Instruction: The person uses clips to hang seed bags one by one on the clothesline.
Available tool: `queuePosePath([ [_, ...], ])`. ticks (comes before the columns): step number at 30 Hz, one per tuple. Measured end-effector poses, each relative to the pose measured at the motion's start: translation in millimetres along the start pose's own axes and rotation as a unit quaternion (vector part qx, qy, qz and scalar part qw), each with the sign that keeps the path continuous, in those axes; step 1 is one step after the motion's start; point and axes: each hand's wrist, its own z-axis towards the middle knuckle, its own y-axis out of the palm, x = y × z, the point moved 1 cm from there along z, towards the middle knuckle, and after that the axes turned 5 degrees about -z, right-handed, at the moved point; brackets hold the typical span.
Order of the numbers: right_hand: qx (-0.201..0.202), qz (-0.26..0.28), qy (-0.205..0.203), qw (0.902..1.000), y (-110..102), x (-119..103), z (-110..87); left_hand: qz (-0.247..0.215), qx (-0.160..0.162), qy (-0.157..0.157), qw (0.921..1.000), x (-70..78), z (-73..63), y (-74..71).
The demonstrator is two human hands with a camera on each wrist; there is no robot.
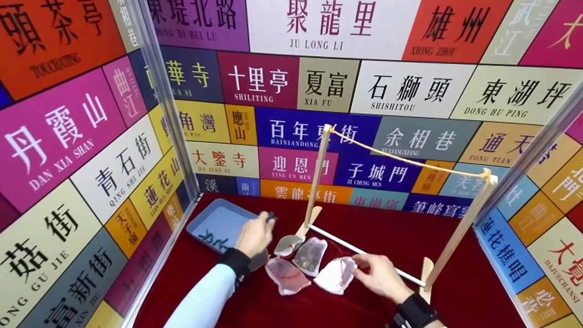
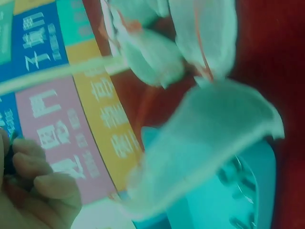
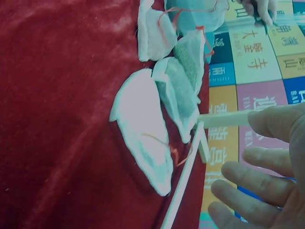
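Note:
My left hand (image 1: pixel 255 234) is raised over the right side of a blue tray (image 1: pixel 221 207), its fingers curled around a small dark clip (image 1: pixel 271 217). Several similar dark clips (image 1: pixel 214 240) lie in the tray. Near my right hand (image 1: pixel 378 273) is a white drawstring pouch (image 1: pixel 334 277) with a red string. In the right wrist view the fingers (image 3: pixel 257 191) are spread and hold nothing. Beside that pouch lie a grey mesh pouch (image 1: pixel 311 257) with something inside, a pinkish pouch (image 1: pixel 287 277) and a smaller one (image 1: pixel 288 246). Another pouch (image 2: pixel 209 129) overlaps the tray in the left wrist view.
Behind the pouches stands a wooden rack with a left post (image 1: pixel 317 177), a right post (image 1: pixel 460 232) and a white bottom bar (image 1: pixel 341 243). A yellowish cord (image 1: pixel 405 157) joins the post tops. Dark red cloth (image 1: pixel 355 310) covers the table; panels printed with characters surround it.

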Motion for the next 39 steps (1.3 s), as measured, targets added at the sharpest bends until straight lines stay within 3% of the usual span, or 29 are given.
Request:
queuePosePath([
  [4, 0.027, 0.021, -0.031, 0.9989, -1, -11, 10.9, -0.039, -0.068, -0.004, 0.9969, 23.6, 0.0, 4.7],
  [7, 0.043, 0.03, -0.056, 0.9971, 1, -20, 17.1, -0.089, -0.107, -0.015, 0.9902, 38.8, -0.1, 11.1],
  [12, 0.074, 0.046, -0.096, 0.9916, 5, -33, 24.5, -0.164, -0.167, -0.023, 0.9719, 59.5, -3.5, 26.0],
  [16, 0.084, 0.052, -0.119, 0.988, 7, -41, 34.0, -0.178, -0.215, -0.024, 0.9599, 74.5, -7.7, 35.4],
  [19, 0.088, 0.027, -0.155, 0.9837, 8, -43, 41.6, -0.204, -0.247, -0.028, 0.9468, 83.3, -10.1, 41.3],
  [21, 0.103, 0.0, -0.187, 0.977, 10, -44, 44.9, -0.235, -0.269, -0.035, 0.9332, 87.1, -12.0, 44.1],
  [24, 0.136, -0.026, -0.232, 0.9629, 14, -44, 46.5, -0.315, -0.314, -0.048, 0.8943, 88.7, -14.4, 47.9],
  [26, 0.142, -0.032, -0.246, 0.9582, 17, -45, 46.3, -0.35, -0.335, -0.062, 0.8724, 88.1, -16.1, 48.1],
  [28, 0.135, -0.026, -0.254, 0.9575, 18, -46, 45.5, -0.372, -0.353, -0.069, 0.8557, 86.8, -17.6, 47.5],
  [29, 0.128, -0.023, -0.255, 0.958, 19, -46, 45.0, -0.376, -0.36, -0.072, 0.851, 86.1, -18.3, 47.0],
  [34, 0.101, -0.007, -0.263, 0.9595, 19, -46, 42.4, -0.379, -0.376, -0.073, 0.8423, 83.8, -21.5, 46.9],
  [39, 0.112, -0.02, -0.284, 0.9522, 19, -43, 39.3, -0.397, -0.364, -0.079, 0.8391, 82.4, -23.8, 50.4],
])
